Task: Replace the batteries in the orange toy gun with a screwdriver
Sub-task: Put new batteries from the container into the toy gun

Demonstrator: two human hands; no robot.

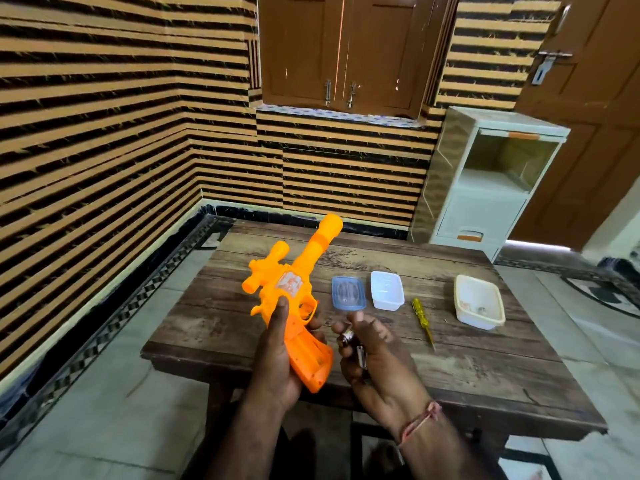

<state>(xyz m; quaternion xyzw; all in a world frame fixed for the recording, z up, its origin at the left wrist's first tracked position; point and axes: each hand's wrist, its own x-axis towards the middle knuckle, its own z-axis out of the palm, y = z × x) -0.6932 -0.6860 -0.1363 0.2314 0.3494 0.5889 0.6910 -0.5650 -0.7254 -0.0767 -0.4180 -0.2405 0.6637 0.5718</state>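
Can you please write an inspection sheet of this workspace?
Surface: dark wooden plank table, worn.
Job's things: orange plastic toy gun, grip compartment open; small batteries; yellow-handled screwdriver lying on the table.
Clutter: blue plastic lid, white plastic box, cream plastic tub with small items inside.
Hands: left hand grips the gun; right hand holds the batteries.
Cables: nothing seen.
Surroundings: striped wall, white plastic cabinet, brown door.

Toy gun (291,299) over table's (450,375) front-left edge; lid (348,293), box (387,290), screwdriver (423,322), tub (479,306) run rightward mid-surface.
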